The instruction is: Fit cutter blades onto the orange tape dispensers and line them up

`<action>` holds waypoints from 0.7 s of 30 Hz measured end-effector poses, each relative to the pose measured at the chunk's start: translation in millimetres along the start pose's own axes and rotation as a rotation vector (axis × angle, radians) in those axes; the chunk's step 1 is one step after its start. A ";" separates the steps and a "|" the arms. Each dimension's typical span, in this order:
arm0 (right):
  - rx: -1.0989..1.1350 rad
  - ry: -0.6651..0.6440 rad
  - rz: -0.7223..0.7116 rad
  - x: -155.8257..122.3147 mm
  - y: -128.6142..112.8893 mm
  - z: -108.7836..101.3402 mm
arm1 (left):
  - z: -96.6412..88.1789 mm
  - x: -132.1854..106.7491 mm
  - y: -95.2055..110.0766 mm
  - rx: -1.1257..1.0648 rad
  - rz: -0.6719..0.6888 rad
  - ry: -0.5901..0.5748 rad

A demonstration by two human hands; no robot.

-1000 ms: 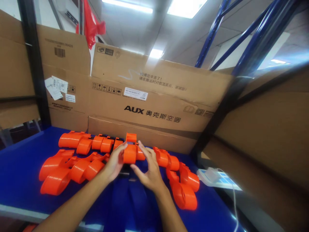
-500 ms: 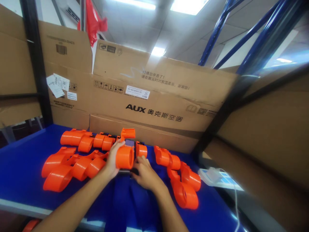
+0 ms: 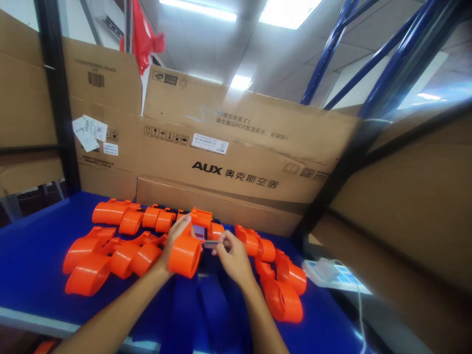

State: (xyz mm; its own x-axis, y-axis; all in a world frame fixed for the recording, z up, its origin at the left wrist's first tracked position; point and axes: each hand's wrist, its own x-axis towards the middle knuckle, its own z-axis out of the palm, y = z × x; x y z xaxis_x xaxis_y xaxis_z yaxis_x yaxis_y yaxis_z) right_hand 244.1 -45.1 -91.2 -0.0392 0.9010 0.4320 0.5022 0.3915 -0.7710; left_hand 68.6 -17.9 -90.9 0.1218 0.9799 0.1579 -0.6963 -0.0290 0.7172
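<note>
My left hand (image 3: pixel 171 248) is wrapped round an orange plastic ring-shaped part (image 3: pixel 185 255), which has a broad round band below and a flat bracket above. My right hand (image 3: pixel 234 259) pinches a thin, dark grey, stick-like tool (image 3: pixel 211 244) between thumb and fingertips. The tool's far end meets or lies close to the right side of the orange part; contact is not clear. Behind the held part a small device with a lit screen (image 3: pixel 200 232) is partly hidden. Just beyond my right hand stands another orange ring part (image 3: pixel 215 231).
Several similar orange parts (image 3: pixel 123 258) lie in rows on the left of the blue table (image 3: pixel 25 250), and more orange parts (image 3: pixel 289 301) on the right. A printed cardboard sheet (image 3: pixel 236 162) walls off the back. A white tray-like item with a cable (image 3: pixel 334 275) sits at the right.
My right hand has come up and right from low beside the part, and the thin tool now shows in its pinch. My left hand has tilted the orange part and brought it slightly lower.
</note>
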 end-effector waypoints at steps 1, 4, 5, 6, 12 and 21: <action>0.110 0.056 0.031 1.1 1.4 -1.9 | -0.2 -0.7 -0.7 0.036 -0.017 -0.027; 0.335 0.203 0.049 4.6 4.3 -7.4 | -0.1 -1.7 -3.5 0.156 -0.037 -0.057; 0.376 0.245 0.035 5.7 4.5 -9.0 | 0.1 -1.8 -4.4 0.185 -0.033 -0.057; 0.403 0.280 0.016 6.8 4.2 -10.4 | 0.3 -1.9 -5.2 0.203 -0.029 -0.053; 0.431 0.343 -0.056 8.6 -1.9 -15.3 | 3.5 -3.7 -4.4 0.224 -0.052 -0.038; 0.522 0.255 -0.034 5.6 -3.1 -12.4 | 8.0 -6.4 0.4 0.130 -0.079 -0.053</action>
State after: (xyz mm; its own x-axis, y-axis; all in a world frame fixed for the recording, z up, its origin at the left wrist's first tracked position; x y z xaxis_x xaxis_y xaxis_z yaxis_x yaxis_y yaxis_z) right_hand 253.0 -43.6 -80.6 0.1941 0.8381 0.5098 0.0092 0.5181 -0.8553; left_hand 73.1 -25.8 -86.2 0.2124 0.9685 0.1303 -0.5861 0.0195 0.8100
